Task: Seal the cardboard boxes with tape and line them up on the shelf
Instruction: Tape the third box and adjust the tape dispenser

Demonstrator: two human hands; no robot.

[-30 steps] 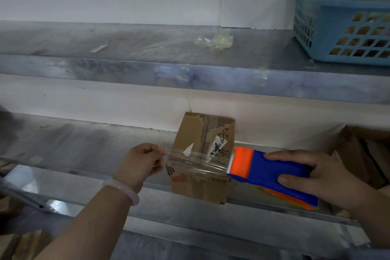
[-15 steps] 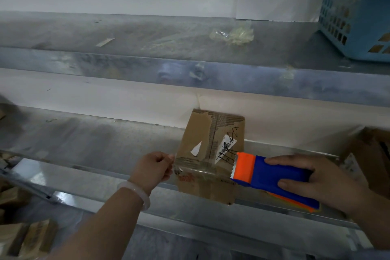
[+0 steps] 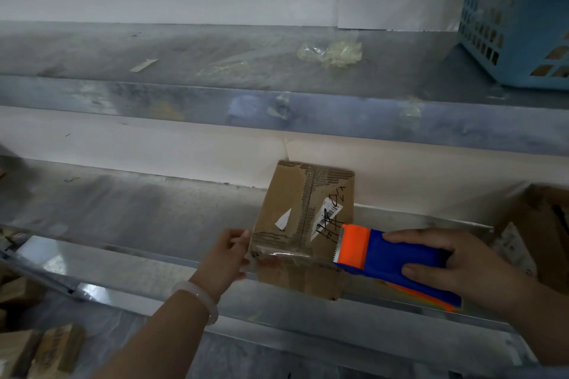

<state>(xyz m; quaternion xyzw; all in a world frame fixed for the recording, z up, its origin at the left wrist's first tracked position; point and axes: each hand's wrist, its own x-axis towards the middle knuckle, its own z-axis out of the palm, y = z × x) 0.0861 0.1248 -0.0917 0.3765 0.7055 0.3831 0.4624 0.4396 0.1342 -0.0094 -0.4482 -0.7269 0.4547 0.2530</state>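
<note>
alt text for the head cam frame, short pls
A person's right hand holds a blue and orange tape dispenser against a small cardboard box at the front edge of a metal shelf, while the left hand presses clear tape onto the box's left side. A blue basket sits on the shelf above, at right.

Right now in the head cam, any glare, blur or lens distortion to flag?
Head view: dim overall, with a bright glare patch on the lower shelf's front lip; wide-angle bowing bends the upper shelf edge; the blue basket looks soft at the frame corner; the cardboard box and tape dispenser read sharp enough.
</note>
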